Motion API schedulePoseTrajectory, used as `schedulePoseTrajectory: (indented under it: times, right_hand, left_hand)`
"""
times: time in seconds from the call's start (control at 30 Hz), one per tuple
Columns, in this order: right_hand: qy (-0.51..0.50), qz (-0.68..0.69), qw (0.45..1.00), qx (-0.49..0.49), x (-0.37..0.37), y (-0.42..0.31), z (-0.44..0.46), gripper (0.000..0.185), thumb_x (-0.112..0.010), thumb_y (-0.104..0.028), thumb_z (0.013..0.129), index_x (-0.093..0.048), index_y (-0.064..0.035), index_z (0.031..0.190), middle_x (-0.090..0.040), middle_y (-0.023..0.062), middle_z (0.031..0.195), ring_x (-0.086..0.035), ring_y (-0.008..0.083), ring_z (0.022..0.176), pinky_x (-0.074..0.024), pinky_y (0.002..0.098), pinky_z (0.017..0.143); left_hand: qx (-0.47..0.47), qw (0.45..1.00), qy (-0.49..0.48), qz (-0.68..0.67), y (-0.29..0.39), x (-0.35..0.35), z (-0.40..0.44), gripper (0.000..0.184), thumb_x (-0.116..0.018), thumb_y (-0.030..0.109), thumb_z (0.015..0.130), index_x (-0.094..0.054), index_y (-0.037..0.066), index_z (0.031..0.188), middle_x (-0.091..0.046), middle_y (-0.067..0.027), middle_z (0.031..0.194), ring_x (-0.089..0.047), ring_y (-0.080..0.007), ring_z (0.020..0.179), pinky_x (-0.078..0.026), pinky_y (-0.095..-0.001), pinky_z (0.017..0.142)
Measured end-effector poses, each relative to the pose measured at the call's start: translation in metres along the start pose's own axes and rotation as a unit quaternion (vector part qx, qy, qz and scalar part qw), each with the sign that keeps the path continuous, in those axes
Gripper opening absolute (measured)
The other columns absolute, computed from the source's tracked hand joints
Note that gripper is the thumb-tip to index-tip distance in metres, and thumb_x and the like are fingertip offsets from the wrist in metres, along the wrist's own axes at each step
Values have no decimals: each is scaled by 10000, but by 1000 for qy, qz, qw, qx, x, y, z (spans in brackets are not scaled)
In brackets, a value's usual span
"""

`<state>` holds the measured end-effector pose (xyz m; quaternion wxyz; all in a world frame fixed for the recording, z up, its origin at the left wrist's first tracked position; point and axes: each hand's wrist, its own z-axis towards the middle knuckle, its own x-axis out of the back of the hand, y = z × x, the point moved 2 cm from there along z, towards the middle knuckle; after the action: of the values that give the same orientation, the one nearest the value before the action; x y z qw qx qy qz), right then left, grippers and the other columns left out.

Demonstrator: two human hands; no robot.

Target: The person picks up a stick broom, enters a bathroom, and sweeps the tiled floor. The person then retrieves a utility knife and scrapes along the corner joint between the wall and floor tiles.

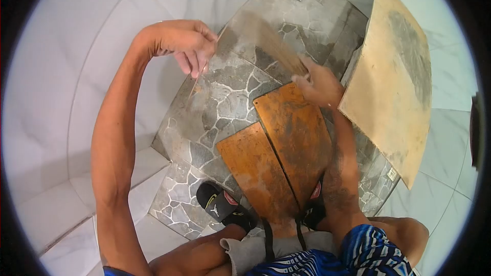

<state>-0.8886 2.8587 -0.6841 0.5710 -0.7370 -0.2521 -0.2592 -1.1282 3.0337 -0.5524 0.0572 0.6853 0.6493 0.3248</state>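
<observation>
Gripping its near end, your right hand [323,85] should find the wooden strip [282,51] light and stiff. Your left hand [188,43] curls, its hold unclear.

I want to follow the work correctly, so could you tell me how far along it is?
Done: two orange boards lie side by side on the floor; nothing shows a finished result. In hand: the right hand holds a blurred brown piece; the left hand is too blurred to read. Left: dark marks remain on the boards, but how much work remains, I cannot tell.
</observation>
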Motion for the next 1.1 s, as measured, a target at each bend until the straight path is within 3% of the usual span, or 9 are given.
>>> schedulePoseTrajectory:
  times: [0.2,0.43,0.5,0.6,0.7,0.8,0.9,1.0,1.1]
  right_hand:
    - [150,-76,985,-25,-14,28,119,468,-543,-246,877,-497,16,1261,-663,296,992,-633,478,946,-486,511,871]
    - [-64,-43,993,87,-77,26,36,625,-614,-163,821,-410,2,1388,-650,299,961,-651,422,865,-525,472,739]
    - [-201,-104,974,27,-68,-8,0,666,-627,-146,836,-362,-1,1430,-656,272,949,-648,424,860,-521,476,747]
    - [-141,-97,974,148,-21,-19,-35,657,-623,-154,859,-345,28,1426,-654,272,933,-643,435,866,-514,488,759]
    - [-112,-75,986,94,3,-12,-23,640,-614,-175,865,-357,52,1404,-651,289,928,-642,441,875,-508,496,773]
    - [41,-82,996,-9,-7,2,24,574,-595,-183,874,-395,87,1340,-647,316,945,-643,450,887,-506,505,778]
    - [43,-76,996,-13,-23,16,76,531,-574,-167,875,-399,111,1293,-642,330,939,-643,457,895,-513,505,786]
    - [-65,-118,991,-2,-82,22,80,515,-543,-134,877,-366,117,1291,-638,335,939,-641,474,890,-519,519,788]
    - [-135,-129,982,37,-139,-7,-15,672,-529,-137,877,-221,123,1415,-598,356,1057,-637,481,895,-524,534,781]
  left_hand:
    - [-49,990,113,-67,11,6,-6,138,-534,211,807,-570,90,751,-689,-82,727,-645,-133,581,-515,-236,498]
    - [-25,974,224,9,15,20,-12,190,-527,280,856,-584,100,835,-610,6,679,-567,-76,539,-421,-211,484]
    - [-44,970,235,34,31,19,-12,209,-520,297,864,-589,101,845,-587,18,666,-553,-67,535,-383,-210,480]
    - [-64,959,272,51,41,25,0,246,-504,320,881,-614,100,860,-548,25,649,-511,-53,522,-325,-214,470]
    - [-50,957,283,41,47,24,-1,265,-502,326,888,-629,93,882,-525,27,644,-467,-50,509,-314,-216,464]
    - [-52,950,305,31,34,25,-1,273,-510,327,889,-636,85,889,-505,29,647,-422,-50,498,-299,-226,454]
    - [-59,947,317,10,23,26,-8,272,-518,319,888,-636,74,889,-499,30,657,-400,-51,492,-286,-231,448]
    - [-50,940,336,-23,18,25,-15,266,-527,305,883,-639,64,892,-488,32,657,-394,-53,492,-280,-233,448]
    - [-26,950,312,12,18,19,-6,267,-527,295,875,-639,54,899,-494,24,654,-402,-59,495,-280,-237,449]
